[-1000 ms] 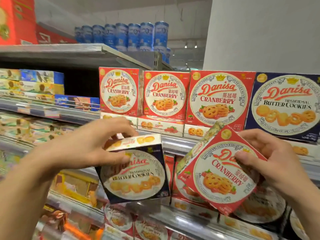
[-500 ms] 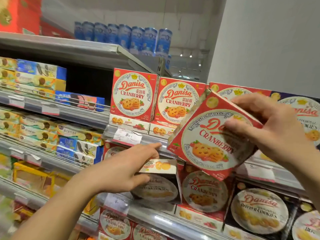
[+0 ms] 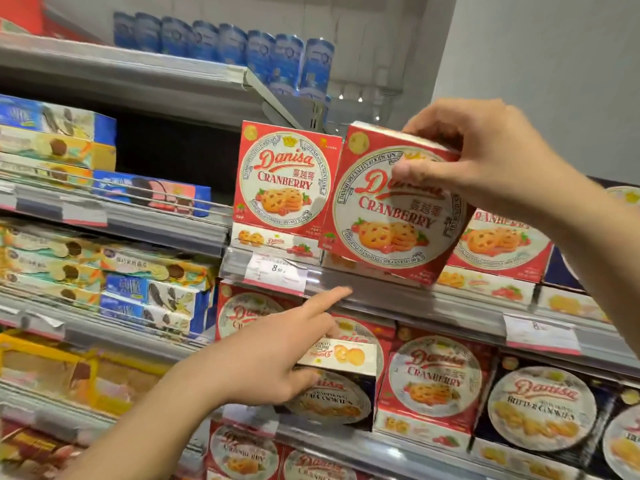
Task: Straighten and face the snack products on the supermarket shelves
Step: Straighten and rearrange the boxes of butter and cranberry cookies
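Right hand [image 3: 485, 157], upper right of frame: grips a red cranberry box [image 3: 391, 209] by its top edge, thumb across the printed face, fingers curled over the top. Box face points toward the camera, text upright but tilted a little clockwise, its lower right corner dropped. It hangs just above the shelf rail [image 3: 381, 292], in front of the row of standing boxes, beside an upright cranberry box [image 3: 284, 181] at frame centre that faces squarely out.

Left hand [image 3: 273, 355], lower centre: holds a dark butter cookie box [image 3: 332, 393] on the shelf below, thumb under the front face, index finger stretched out up and to the right, other fingers over the cream top panel. This box leans back, face turned up and outward, long edge running left to right; the print on the top panel reads inverted. Whether its base sits flat on the shelf is hard to tell.

To its right stand a second cranberry carton [image 3: 433, 386] and another butter cookie carton [image 3: 540, 407]. Price tag [image 3: 277, 268] on the rail, centre. Blue tins [image 3: 242, 50] line the top shelf.
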A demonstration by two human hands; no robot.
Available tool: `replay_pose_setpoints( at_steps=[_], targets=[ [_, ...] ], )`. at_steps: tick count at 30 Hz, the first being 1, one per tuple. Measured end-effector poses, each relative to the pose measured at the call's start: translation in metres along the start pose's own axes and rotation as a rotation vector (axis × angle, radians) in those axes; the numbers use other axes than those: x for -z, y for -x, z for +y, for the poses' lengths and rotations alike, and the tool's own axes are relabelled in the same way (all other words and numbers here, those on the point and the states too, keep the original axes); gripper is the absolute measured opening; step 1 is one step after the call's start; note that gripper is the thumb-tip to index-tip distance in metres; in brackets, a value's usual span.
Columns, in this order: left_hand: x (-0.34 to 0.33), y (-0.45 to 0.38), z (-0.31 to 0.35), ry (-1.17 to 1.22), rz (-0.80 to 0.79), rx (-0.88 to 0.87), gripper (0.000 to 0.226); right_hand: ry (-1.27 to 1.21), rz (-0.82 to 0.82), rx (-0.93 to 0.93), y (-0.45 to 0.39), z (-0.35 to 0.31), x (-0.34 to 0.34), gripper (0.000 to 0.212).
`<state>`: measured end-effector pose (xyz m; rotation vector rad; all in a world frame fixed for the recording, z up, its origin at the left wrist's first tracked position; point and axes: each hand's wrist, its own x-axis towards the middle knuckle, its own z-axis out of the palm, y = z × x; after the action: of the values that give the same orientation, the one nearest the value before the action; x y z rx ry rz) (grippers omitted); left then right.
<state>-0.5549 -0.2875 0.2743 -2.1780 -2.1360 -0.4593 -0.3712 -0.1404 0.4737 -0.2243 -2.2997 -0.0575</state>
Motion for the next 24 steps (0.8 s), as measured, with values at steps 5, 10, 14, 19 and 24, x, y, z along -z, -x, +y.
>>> replay_pose_setpoints(
  at_steps=[5, 10, 14, 19, 24],
  targets=[
    [-0.001, 0.002, -0.008, 0.055, 0.0, -0.051, 0.037, 0.049, -0.038, -0.03, -0.015, -0.003, -0.002, 0.045],
    [-0.004, 0.002, -0.013, 0.062, 0.018, -0.054, 0.038, 0.106, -0.071, -0.061, -0.02, 0.001, -0.006, 0.042],
    [-0.003, 0.003, -0.016, 0.075, 0.012, -0.069, 0.037, 0.152, -0.085, -0.059, -0.018, 0.005, -0.008, 0.045],
    [-0.004, 0.002, -0.016, 0.092, 0.015, -0.065, 0.035, 0.179, -0.067, -0.067, -0.022, 0.012, -0.012, 0.049],
    [-0.006, 0.002, -0.013, 0.106, 0.031, -0.064, 0.036, 0.163, -0.073, -0.059, -0.028, 0.017, -0.02, 0.047]
  ],
)
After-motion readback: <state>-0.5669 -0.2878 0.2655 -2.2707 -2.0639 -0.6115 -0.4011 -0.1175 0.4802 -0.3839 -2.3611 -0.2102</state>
